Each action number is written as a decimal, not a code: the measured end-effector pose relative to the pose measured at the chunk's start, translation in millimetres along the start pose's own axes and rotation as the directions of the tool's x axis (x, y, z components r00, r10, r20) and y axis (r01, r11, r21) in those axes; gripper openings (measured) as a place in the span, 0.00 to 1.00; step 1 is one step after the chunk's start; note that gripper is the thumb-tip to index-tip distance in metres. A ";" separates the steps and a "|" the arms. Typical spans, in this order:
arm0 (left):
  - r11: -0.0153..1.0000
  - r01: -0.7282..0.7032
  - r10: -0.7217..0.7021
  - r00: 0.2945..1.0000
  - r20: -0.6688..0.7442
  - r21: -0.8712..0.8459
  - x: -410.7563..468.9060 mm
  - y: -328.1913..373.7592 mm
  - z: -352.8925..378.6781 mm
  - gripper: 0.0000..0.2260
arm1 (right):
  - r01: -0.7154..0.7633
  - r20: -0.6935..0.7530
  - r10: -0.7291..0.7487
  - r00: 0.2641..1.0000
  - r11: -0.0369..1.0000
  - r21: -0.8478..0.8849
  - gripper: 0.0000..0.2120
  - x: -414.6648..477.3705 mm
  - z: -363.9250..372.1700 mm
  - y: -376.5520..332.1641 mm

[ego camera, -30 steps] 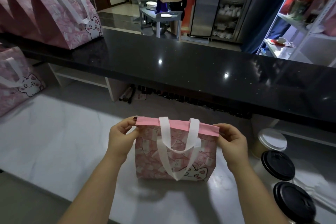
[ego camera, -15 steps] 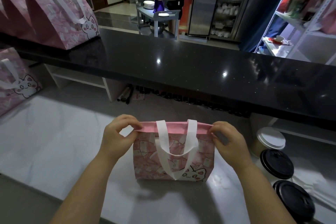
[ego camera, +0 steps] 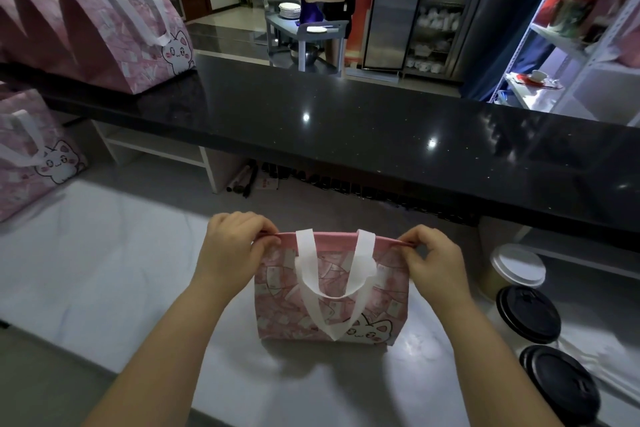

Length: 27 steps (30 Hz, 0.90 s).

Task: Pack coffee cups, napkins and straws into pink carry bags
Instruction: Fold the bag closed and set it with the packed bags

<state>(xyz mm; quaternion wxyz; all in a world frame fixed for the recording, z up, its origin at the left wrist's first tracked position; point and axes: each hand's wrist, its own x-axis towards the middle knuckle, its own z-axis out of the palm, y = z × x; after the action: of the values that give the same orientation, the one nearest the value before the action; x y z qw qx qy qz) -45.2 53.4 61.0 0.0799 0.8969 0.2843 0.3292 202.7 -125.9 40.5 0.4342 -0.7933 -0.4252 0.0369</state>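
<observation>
While the pink bag [ego camera: 329,291] stands upright, left hand [ego camera: 230,253] and right hand [ego camera: 434,263] pinch its top corners.

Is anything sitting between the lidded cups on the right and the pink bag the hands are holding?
Nothing visible does. The white-lidded cup and two black-lidded cups stand right of the pink bag, with bare counter between. The left hand and right hand pinch the bag's top rim, its mouth apparently closed.

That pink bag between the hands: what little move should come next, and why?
Probably pull the top edges apart. Both the left hand and right hand pinch the rim of the pink bag, which looks flat and closed, while three lidded cups wait at its right, unpacked.
</observation>
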 end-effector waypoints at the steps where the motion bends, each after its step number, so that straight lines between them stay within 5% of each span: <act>1: 1.000 0.002 -0.002 1.000 -0.003 0.018 -0.4 1.1 -0.1 0.07 | 0.002 0.011 -0.002 1.000 1.000 -0.015 0.17 0.4 -0.6 -1.9; 4: 0.999 0.048 -0.047 0.998 0.039 -0.018 -1.2 3.7 -4.6 0.06 | -0.009 0.098 0.014 0.995 0.999 -0.049 0.16 5.9 -8.7 -5.9; 7: 0.976 0.131 -0.130 0.991 0.017 -0.172 10.4 18.4 -8.1 0.08 | 0.186 0.036 -0.185 0.982 0.982 -0.037 0.10 11.4 -15.9 -26.9; 10: 0.999 0.045 -0.047 0.995 0.092 0.022 28.7 50.7 6.9 0.13 | 0.392 0.221 -0.354 0.909 0.906 -0.159 0.13 18.0 1.6 -58.6; 13: 0.978 -0.019 -0.026 0.977 0.213 0.207 27.3 67.7 30.8 0.11 | 0.399 0.372 -0.265 0.889 0.848 -0.350 0.09 19.4 23.9 -69.6; 21: 0.992 -0.043 0.044 0.999 -0.008 0.120 2.9 57.4 35.7 0.01 | 0.452 0.252 -0.394 0.884 0.858 -0.244 0.06 8.4 21.8 -54.4; 27: 0.995 0.087 -0.083 0.993 -0.086 0.044 -9.4 38.4 25.3 0.03 | 0.320 0.155 -0.292 0.944 0.924 -0.209 0.04 8.0 6.7 -35.6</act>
<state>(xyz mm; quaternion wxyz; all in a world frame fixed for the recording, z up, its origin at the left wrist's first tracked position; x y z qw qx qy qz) -17.4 17.5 49.1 0.0602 0.8710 0.3330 0.3562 182.1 -106.6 64.4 0.3127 -0.7584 -0.5709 -0.0330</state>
